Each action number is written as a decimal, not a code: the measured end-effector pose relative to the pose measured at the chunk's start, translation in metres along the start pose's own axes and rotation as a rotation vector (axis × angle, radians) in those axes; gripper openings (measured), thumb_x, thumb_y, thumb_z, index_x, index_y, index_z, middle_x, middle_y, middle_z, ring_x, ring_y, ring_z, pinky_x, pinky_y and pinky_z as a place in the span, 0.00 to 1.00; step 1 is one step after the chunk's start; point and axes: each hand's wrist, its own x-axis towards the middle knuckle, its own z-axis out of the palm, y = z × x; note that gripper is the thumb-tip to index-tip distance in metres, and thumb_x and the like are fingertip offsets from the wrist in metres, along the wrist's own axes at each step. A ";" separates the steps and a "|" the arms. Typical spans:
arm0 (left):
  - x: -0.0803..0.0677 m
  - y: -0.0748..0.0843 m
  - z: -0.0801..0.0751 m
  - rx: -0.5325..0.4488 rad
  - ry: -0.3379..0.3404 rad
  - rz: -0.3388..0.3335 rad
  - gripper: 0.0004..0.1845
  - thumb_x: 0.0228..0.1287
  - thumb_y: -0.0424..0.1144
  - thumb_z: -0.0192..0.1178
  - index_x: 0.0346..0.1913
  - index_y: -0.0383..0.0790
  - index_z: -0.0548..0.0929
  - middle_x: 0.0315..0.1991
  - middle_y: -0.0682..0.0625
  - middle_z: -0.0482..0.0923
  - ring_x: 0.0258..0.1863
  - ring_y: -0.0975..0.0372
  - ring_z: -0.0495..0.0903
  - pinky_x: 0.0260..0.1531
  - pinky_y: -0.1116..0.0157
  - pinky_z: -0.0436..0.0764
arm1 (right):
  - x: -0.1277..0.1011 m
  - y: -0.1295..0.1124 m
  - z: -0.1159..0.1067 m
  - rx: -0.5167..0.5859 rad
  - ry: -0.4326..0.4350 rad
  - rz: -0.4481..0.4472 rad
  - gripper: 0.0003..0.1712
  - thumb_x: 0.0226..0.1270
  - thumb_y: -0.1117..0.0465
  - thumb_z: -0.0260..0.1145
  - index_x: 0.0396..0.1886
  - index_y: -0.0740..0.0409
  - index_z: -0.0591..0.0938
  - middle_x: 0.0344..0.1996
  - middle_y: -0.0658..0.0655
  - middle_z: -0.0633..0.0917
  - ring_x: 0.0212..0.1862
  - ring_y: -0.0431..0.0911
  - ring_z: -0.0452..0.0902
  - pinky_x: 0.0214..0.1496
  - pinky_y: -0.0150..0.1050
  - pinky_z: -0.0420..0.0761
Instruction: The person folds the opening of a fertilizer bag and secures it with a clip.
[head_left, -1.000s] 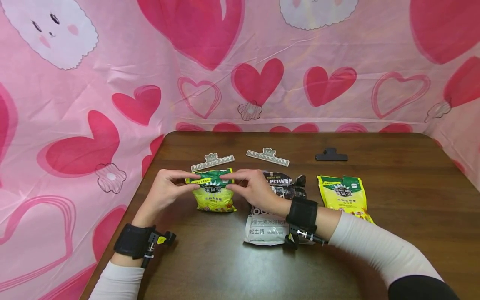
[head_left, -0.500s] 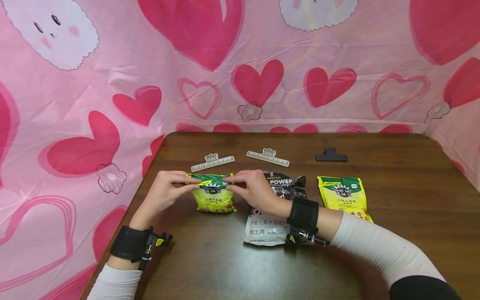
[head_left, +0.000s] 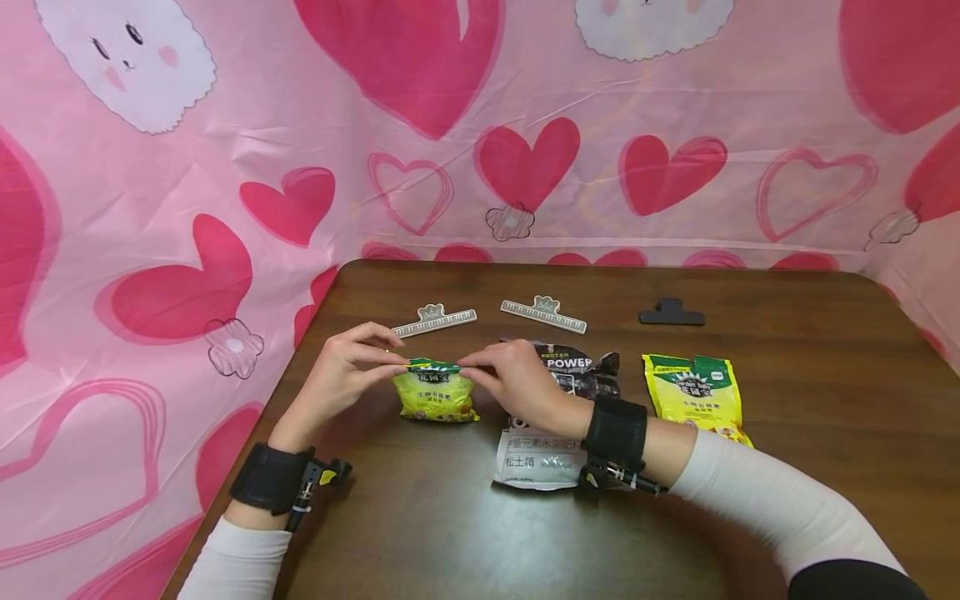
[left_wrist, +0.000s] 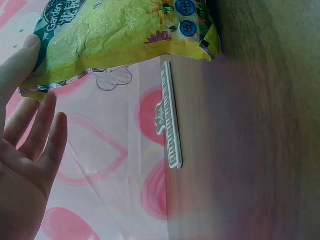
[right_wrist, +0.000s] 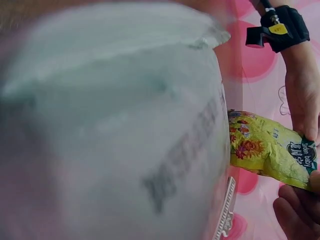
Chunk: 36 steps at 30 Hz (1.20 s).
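Left hand (head_left: 341, 367): I see it pinch the bag's top left corner.
Right hand (head_left: 513, 379): pinches the top right corner.
Yellow bag (head_left: 437, 396): between both hands, on the table (head_left: 675, 533).

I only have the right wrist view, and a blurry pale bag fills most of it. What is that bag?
Observer: A black-and-white bag printed POWER, lying under the right wrist.
Operator: Where's the right hand?
Observer: The right hand pinches the folded top of the small yellow bag, opposite the left hand.
Operator: Anything further right?
Observer: A second yellow bag lies flat, with a black clip beyond it.
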 end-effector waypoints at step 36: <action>0.001 -0.002 -0.002 0.028 -0.020 0.106 0.10 0.49 0.30 0.75 0.37 0.42 0.92 0.28 0.55 0.88 0.23 0.70 0.75 0.22 0.76 0.68 | 0.002 -0.009 -0.006 -0.191 -0.102 -0.101 0.08 0.71 0.59 0.64 0.31 0.53 0.85 0.26 0.46 0.85 0.31 0.39 0.82 0.37 0.37 0.82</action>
